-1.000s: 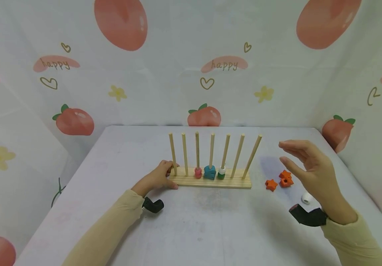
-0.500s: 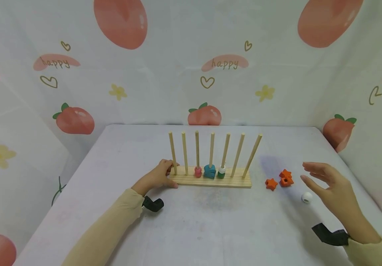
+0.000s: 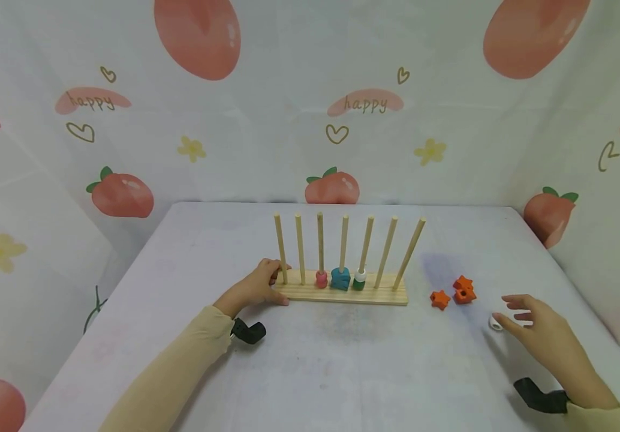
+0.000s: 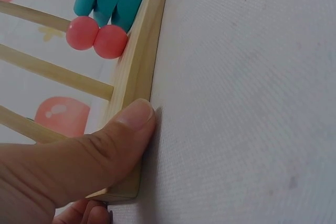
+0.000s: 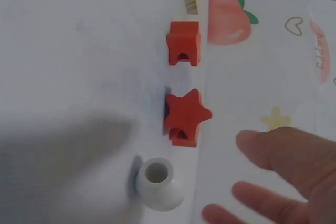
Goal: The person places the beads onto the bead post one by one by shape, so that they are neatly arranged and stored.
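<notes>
My left hand (image 3: 258,284) grips the left end of a wooden peg board (image 3: 342,294). In the left wrist view its thumb (image 4: 121,135) lies along the front edge, with fingers curled behind. On the upright pegs sit pink beads (image 3: 321,279), teal beads (image 3: 340,279) and a white bead above a green bead (image 3: 359,285). My right hand (image 3: 550,336) hovers with parted fingers beside a loose white bead (image 3: 495,323). The right wrist view shows this white bead (image 5: 160,184) with its hole upward, apart from the fingertips.
Three orange star beads lie right of the board: a single star bead (image 3: 440,300) and a close pair of star beads (image 3: 464,290). The white table (image 3: 321,366) meets a printed cloth backdrop (image 3: 267,132) at the back and sides.
My right hand has moved right and then down towards the loose white bead, its fingers still parted. The left hand and the peg board have stayed in place.
</notes>
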Demonstrator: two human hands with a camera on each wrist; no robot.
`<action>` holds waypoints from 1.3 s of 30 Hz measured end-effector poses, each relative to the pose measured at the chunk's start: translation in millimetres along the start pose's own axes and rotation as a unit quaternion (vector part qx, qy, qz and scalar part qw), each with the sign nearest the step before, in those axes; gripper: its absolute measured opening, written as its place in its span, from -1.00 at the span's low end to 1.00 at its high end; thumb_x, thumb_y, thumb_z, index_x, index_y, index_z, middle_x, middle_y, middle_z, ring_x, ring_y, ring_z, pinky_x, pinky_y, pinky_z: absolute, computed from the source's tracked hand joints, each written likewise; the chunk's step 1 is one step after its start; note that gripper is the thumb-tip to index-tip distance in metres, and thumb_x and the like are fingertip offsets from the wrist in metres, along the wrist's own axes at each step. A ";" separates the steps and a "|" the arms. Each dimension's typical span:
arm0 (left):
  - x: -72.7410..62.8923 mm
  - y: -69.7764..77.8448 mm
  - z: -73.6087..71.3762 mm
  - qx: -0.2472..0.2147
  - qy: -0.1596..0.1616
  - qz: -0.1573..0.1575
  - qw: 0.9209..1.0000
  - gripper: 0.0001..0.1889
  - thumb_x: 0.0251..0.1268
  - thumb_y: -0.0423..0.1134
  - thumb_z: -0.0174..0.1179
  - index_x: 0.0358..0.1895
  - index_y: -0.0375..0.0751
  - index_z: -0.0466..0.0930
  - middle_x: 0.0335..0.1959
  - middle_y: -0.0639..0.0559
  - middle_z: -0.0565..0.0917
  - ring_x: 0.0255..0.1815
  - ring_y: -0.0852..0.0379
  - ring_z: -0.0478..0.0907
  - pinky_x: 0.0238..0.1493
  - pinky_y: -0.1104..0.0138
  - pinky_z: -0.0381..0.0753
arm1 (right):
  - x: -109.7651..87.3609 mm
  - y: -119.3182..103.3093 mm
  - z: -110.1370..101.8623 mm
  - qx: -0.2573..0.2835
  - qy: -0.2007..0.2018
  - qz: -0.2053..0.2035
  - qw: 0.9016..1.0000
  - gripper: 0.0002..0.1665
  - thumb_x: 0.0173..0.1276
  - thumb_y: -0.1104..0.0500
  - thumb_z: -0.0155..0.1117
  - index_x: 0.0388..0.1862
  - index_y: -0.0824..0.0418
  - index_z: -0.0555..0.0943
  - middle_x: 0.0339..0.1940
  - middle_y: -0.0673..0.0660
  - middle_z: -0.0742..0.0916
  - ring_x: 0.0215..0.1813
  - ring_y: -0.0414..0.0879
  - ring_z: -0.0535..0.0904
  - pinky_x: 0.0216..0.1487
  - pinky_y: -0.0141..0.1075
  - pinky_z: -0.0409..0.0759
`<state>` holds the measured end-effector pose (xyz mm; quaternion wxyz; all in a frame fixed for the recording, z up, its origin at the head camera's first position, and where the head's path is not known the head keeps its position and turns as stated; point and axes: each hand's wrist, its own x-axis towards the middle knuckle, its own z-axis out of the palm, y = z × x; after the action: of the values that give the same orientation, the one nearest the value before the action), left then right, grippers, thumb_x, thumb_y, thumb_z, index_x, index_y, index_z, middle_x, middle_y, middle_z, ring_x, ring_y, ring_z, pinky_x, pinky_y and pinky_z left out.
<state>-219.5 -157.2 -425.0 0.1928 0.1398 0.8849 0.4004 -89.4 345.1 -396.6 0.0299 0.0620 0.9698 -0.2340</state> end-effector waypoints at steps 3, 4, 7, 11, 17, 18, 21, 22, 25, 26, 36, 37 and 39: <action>-0.1 -0.2 0.0 0.003 -0.002 -0.001 1.000 -0.22 -0.10 -0.33 0.53 0.27 -0.28 0.35 0.14 -0.26 0.27 0.21 -0.17 0.36 0.30 0.01 0.35 | 3.2 4.3 -1.2 -0.010 -0.043 0.037 0.998 -0.04 0.31 -0.35 0.15 0.25 0.46 0.34 0.13 0.54 0.51 0.05 0.40 0.49 -0.20 0.10 0.57; -0.2 -0.1 -0.1 0.003 -0.002 -0.001 1.000 -0.22 -0.10 -0.33 0.53 0.27 -0.28 0.35 0.13 -0.26 0.27 0.21 -0.17 0.36 0.30 0.00 0.35 | 4.1 5.5 -0.9 -0.013 -0.053 0.045 0.998 -0.02 0.30 -0.37 0.15 0.25 0.47 0.33 0.12 0.54 0.51 0.04 0.39 0.49 -0.20 0.09 0.57; -0.8 0.4 -0.4 -0.001 -0.003 0.002 1.000 -0.22 -0.10 -0.34 0.53 0.27 -0.29 0.35 0.13 -0.25 0.27 0.22 -0.17 0.36 0.30 0.00 0.34 | 6.8 9.4 1.2 -0.021 -0.068 0.054 0.996 0.02 0.26 -0.40 0.17 0.22 0.50 0.33 0.08 0.54 0.53 0.00 0.38 0.51 -0.21 0.07 0.56; -1.4 0.9 -1.0 -0.002 -0.004 0.005 1.000 -0.22 -0.11 -0.34 0.53 0.27 -0.30 0.35 0.13 -0.25 0.27 0.22 -0.17 0.37 0.30 0.00 0.35 | 7.7 12.4 5.5 -0.027 -0.074 0.051 0.996 -0.03 0.26 -0.36 0.21 0.16 0.52 0.37 0.00 0.53 0.58 -0.05 0.37 0.55 -0.23 0.05 0.56; -1.8 1.4 -1.2 -0.004 -0.005 0.006 1.000 -0.21 -0.11 -0.34 0.53 0.27 -0.30 0.35 0.13 -0.26 0.27 0.22 -0.18 0.38 0.29 -0.01 0.35 | 9.9 11.0 10.4 -0.010 -0.092 0.072 0.993 -0.14 0.27 -0.23 0.29 0.13 0.51 0.37 -0.05 0.50 0.59 -0.09 0.30 0.53 -0.24 -0.01 0.58; -1.9 1.6 -1.2 -0.006 -0.005 0.005 1.000 -0.21 -0.11 -0.34 0.53 0.27 -0.30 0.35 0.13 -0.25 0.27 0.22 -0.18 0.37 0.30 -0.01 0.35 | 10.7 10.4 11.2 -0.009 -0.096 0.078 0.992 -0.16 0.28 -0.21 0.29 0.13 0.51 0.37 -0.06 0.50 0.59 -0.09 0.30 0.52 -0.24 -0.01 0.58; -1.8 1.4 -1.2 -0.005 -0.005 0.004 1.000 -0.21 -0.11 -0.34 0.53 0.27 -0.30 0.35 0.13 -0.25 0.27 0.21 -0.17 0.38 0.30 0.00 0.35 | 12.9 8.9 13.1 -0.008 -0.102 0.087 0.991 -0.20 0.29 -0.15 0.31 0.13 0.51 0.36 -0.07 0.49 0.59 -0.11 0.27 0.52 -0.25 -0.04 0.59; -1.7 1.3 -1.2 -0.003 -0.005 0.005 1.000 -0.21 -0.10 -0.33 0.53 0.27 -0.30 0.35 0.13 -0.25 0.28 0.21 -0.17 0.38 0.29 0.00 0.36 | 13.5 8.2 13.4 -0.008 -0.103 0.087 0.991 -0.21 0.29 -0.14 0.31 0.13 0.51 0.36 -0.08 0.49 0.59 -0.11 0.26 0.53 -0.25 -0.04 0.59; -0.9 0.7 -1.4 0.004 -0.004 0.005 1.000 -0.21 -0.10 -0.33 0.53 0.27 -0.30 0.35 0.12 -0.25 0.29 0.19 -0.15 0.38 0.29 0.01 0.37 | 14.6 6.3 13.8 -0.010 -0.101 0.084 0.991 -0.22 0.30 -0.12 0.31 0.12 0.51 0.37 -0.10 0.47 0.59 -0.13 0.24 0.53 -0.25 -0.05 0.60; -0.8 0.6 -1.5 0.005 -0.003 0.005 1.000 -0.21 -0.11 -0.32 0.54 0.27 -0.30 0.35 0.11 -0.25 0.29 0.18 -0.15 0.38 0.28 0.01 0.37 | 14.6 5.6 13.7 -0.011 -0.100 0.081 0.992 -0.24 0.30 -0.12 0.31 0.12 0.51 0.37 -0.10 0.47 0.60 -0.13 0.24 0.54 -0.25 -0.05 0.60; -1.5 0.2 -1.1 0.004 -0.002 0.006 1.000 -0.22 -0.11 -0.33 0.54 0.26 -0.30 0.35 0.12 -0.25 0.28 0.21 -0.17 0.37 0.30 0.00 0.35 | 16.0 3.2 12.9 -0.004 -0.092 0.062 0.994 -0.28 0.29 -0.09 0.32 0.07 0.51 0.39 -0.14 0.45 0.61 -0.16 0.21 0.57 -0.29 -0.10 0.59; -1.5 -0.1 -0.9 0.006 -0.002 0.006 1.000 -0.22 -0.11 -0.33 0.54 0.26 -0.30 0.35 0.12 -0.25 0.28 0.20 -0.17 0.38 0.29 0.00 0.35 | 15.9 2.9 12.9 -0.004 -0.091 0.062 0.994 -0.28 0.30 -0.09 0.32 0.07 0.50 0.39 -0.13 0.45 0.61 -0.15 0.22 0.57 -0.28 -0.09 0.59; -1.5 0.3 -0.6 0.006 -0.001 0.005 1.000 -0.22 -0.11 -0.34 0.54 0.27 -0.30 0.35 0.12 -0.25 0.28 0.20 -0.17 0.38 0.29 0.00 0.35 | 15.7 2.3 12.6 -0.002 -0.086 0.066 0.994 -0.27 0.30 -0.11 0.31 0.08 0.50 0.38 -0.11 0.48 0.60 -0.14 0.22 0.56 -0.28 -0.08 0.58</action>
<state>-218.4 -157.9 -424.1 0.1909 0.1462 0.8860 0.3964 -104.3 343.1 -410.2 0.1289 0.1052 0.9579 -0.2339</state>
